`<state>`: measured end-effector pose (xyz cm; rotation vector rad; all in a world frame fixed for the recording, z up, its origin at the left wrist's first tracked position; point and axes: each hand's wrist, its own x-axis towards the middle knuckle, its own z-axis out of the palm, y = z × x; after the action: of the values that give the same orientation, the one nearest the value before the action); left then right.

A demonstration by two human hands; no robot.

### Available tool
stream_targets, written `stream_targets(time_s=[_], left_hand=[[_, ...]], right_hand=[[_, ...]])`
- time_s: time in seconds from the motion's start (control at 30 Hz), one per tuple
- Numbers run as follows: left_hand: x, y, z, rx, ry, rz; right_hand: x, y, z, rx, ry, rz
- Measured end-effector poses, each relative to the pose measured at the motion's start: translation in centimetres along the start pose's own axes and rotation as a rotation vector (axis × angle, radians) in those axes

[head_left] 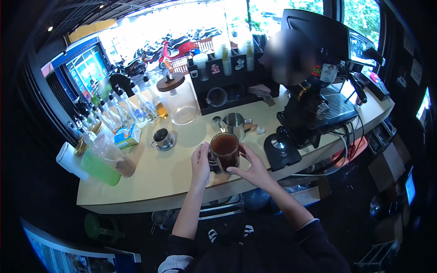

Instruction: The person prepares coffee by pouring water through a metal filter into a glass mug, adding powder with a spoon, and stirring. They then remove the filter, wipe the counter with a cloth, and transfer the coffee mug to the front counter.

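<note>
A clear glass (225, 148) of reddish-brown liquid is held above the counter near its front edge. My right hand (249, 167) grips it from the right, the thumb across its front. On its left side my left hand (200, 164) has its fingers together near a dark object just behind the glass; whether it grips that object or the glass is hidden. Just behind stands a metal pitcher (234, 123), with spoons (219, 122) beside it. A small cup (161, 138) with dark contents sits on a saucer to the left.
A black scale (280, 150) and a coffee machine (318, 109) stand on the right of the counter (150, 186). Bottles (132, 107), a large glass jar (180, 102), a green container (101, 168) and a small box (127, 136) are on the left. Cup racks (232, 73) line the back.
</note>
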<state>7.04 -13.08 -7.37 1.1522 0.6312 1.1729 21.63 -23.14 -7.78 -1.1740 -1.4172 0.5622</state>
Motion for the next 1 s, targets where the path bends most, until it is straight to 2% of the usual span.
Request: stream_targets(time_s=[0.13,0.3,0.57,1.0], left_hand=[[-0.8,-1.2,2.4,-0.016,-0.064,0.005],[-2.0,-1.6,5.6,-0.017,-0.166,-0.083],[-3.7,-2.9,9.0,-0.044,-0.508,-0.099],[-11.0,-4.5,17.7,-0.129,-0.95,-0.319]], right_hand=[[-2.1,0.1,-1.9,0.019,0.089,0.057],[-5.1,-0.7,-3.7,0.043,0.228,0.064],[-10.6,-3.4,-5.2,-0.057,0.465,0.116],[-21.4,-8.0,-6.9,-0.304,0.9,0.204]])
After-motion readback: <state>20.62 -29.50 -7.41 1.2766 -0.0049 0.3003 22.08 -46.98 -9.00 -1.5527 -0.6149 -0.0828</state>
